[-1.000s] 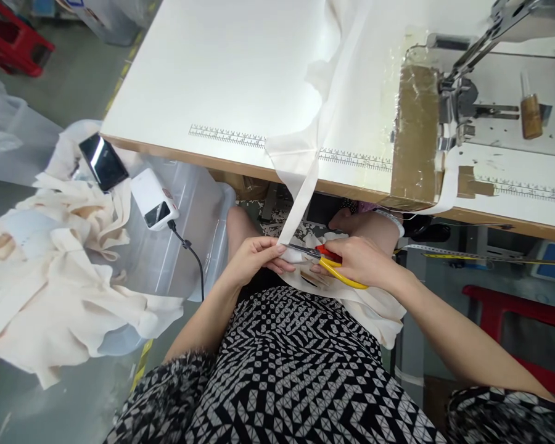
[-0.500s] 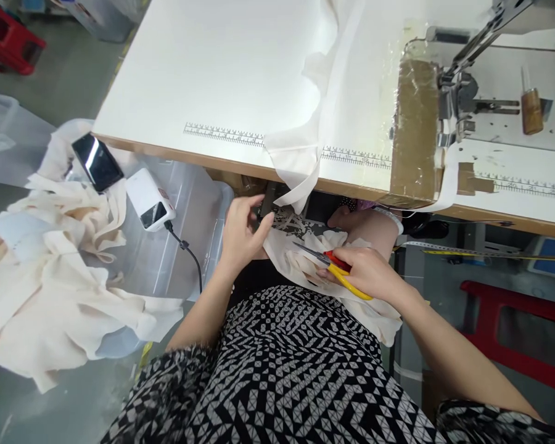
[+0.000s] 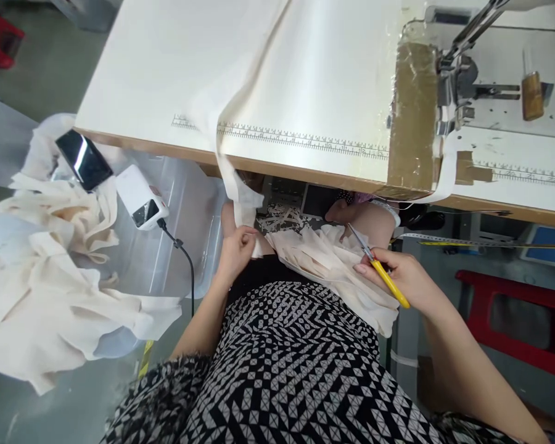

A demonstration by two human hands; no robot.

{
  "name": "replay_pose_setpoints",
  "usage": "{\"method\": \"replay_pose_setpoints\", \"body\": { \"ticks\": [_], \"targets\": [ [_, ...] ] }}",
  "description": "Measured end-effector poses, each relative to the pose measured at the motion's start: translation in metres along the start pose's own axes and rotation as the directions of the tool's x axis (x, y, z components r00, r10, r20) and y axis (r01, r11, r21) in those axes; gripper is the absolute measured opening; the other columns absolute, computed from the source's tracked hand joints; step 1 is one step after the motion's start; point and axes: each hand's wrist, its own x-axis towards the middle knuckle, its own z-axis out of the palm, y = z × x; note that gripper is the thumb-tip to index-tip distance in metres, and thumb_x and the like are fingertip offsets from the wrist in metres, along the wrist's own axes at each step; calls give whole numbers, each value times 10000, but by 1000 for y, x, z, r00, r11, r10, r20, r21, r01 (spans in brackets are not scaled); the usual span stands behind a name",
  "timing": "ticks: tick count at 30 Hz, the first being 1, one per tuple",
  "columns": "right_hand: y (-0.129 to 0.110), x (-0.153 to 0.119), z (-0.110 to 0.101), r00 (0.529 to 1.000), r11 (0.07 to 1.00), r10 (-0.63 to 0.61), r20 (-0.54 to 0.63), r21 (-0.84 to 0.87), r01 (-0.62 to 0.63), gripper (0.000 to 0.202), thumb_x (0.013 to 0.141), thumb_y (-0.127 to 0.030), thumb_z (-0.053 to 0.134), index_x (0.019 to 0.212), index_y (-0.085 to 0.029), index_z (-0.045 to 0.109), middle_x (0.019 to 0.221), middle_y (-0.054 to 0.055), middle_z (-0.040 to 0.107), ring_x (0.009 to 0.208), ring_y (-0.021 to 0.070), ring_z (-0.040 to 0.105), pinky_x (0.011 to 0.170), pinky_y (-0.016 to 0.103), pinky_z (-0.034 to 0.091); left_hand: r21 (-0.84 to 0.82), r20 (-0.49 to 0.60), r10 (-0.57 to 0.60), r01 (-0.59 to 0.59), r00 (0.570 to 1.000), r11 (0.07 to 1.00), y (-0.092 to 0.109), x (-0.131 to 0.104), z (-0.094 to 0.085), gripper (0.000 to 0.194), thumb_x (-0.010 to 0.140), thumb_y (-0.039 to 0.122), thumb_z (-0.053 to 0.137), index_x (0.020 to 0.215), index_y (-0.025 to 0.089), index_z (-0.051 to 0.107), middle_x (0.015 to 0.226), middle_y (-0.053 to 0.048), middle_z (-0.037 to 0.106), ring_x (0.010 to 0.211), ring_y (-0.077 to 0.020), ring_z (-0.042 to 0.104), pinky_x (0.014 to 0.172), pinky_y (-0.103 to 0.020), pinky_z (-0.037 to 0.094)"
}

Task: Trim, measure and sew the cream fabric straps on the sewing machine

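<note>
Left hand (image 3: 235, 256): fingers curled, pinching a cloth strip (image 3: 232, 185), cream, soft, twisted, draped over the table's edge to the lap. Right hand (image 3: 404, 277): closed about scissors (image 3: 391, 285), slim steel blades, smooth yellow handle. Between them: cloth heap (image 3: 314, 256), cream, limp, layered, on the lap. Beyond: table (image 3: 157, 68), smooth, white, brown-edged. Leftward: box (image 3: 180, 203), translucent plastic.

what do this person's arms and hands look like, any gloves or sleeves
Both the left hand and right hand are ungloved, with bare forearms and no watch or bracelet visible. The sleeves are black with a pale geometric pattern; the right one shows only partly.
</note>
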Motion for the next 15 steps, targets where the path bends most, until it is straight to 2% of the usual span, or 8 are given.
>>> {"method": "replay_pose_setpoints", "body": {
  "ticks": [2,4,5,6,8,10,12,15],
  "targets": [
    [1,2,7,997,997,8,74,75,-14,582,883,-753,508,694,-202,524,590,-15,481,550,139,428,513,255,324,-217,286,94,-31,954,976,19,-16,4,246,857,381,600,971,171,657,682,-23,615,635,-180,610,609,-276,497],
    [-5,7,11,986,990,-5,165,141,-18,576,873,-753,521,707,-202,523,596,-21,475,564,138,426,516,250,321,-388,484,229,-28,845,921,40,-27,9,363,877,467,601,1084,174,653,853,-64,674,776,-197,658,661,-278,529],
    [-9,10,12,979,987,-18,202,160,-15,574,874,-752,518,711,-202,521,601,-22,477,569,139,426,518,249,319,-400,498,274,-62,823,914,49,-30,11,374,879,484,614,1088,178,659,895,-70,677,810,-195,657,675,-271,528],
    [-13,14,12,972,985,-33,234,174,-8,573,875,-751,515,714,-201,517,608,-20,482,573,140,428,521,250,319,-369,465,307,-134,830,920,56,-31,11,349,880,484,629,1048,181,677,898,-68,669,807,-182,645,672,-257,516],
    [-20,20,10,959,983,-57,279,185,4,566,876,-745,512,719,-202,509,625,-15,498,580,143,437,527,254,321,-228,324,379,-317,867,921,64,-30,11,285,895,462,638,907,185,707,883,-56,634,755,-141,594,642,-230,474],
    [-24,26,9,953,983,-68,296,182,13,560,876,-742,509,717,-205,493,629,-15,495,581,144,438,530,259,315,-128,217,452,-434,865,892,67,-28,9,287,909,447,632,820,182,701,935,-56,612,710,-110,544,604,-218,439],
    [-27,32,8,949,984,-75,307,179,20,562,873,-748,503,712,-210,467,627,-20,472,577,142,422,527,262,299,-167,216,441,-412,871,896,69,-26,6,300,914,459,625,830,175,676,945,-53,628,640,-89,527,554,-209,423],
    [-29,42,7,930,982,-96,355,184,31,586,866,-774,479,696,-216,425,624,-27,421,571,135,382,517,264,278,-349,389,282,-143,877,926,72,-25,4,386,901,555,612,880,170,612,706,-16,647,484,-93,537,465,-204,418]
  ]
}}
